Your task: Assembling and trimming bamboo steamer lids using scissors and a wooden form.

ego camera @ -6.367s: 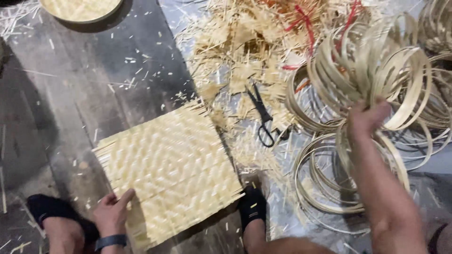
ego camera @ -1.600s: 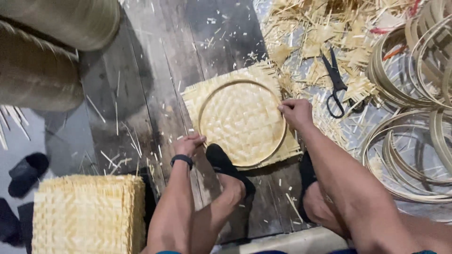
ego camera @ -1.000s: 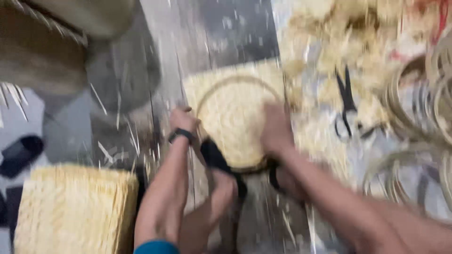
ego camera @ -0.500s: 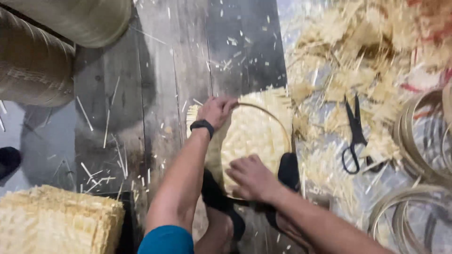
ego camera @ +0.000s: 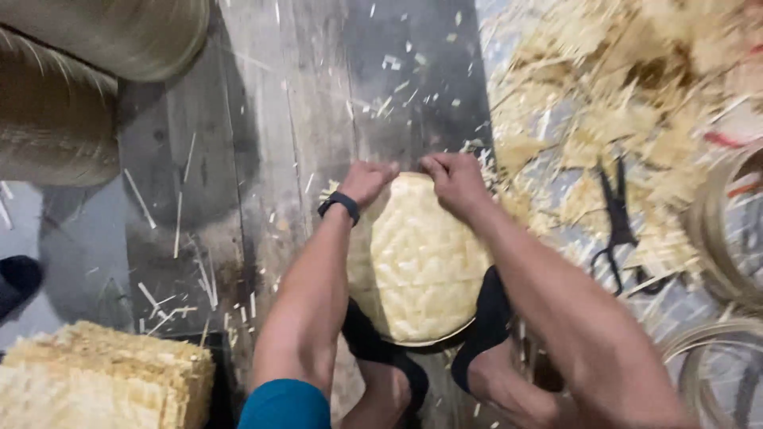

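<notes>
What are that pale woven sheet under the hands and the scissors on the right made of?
The woven sheet looks like thin flat strips of split bamboo or a similar plant fibre, pale yellow and matt: a diamond weave pattern shows, and loose strip ends stick out at its edge. The scissors look like dark metal, but they are blurred, so the finish is unclear.

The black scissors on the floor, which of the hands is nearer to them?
Right. The right hand grips the woven mat's far edge, closer to the scissors; the left hand lies beyond it, farther away.
</notes>
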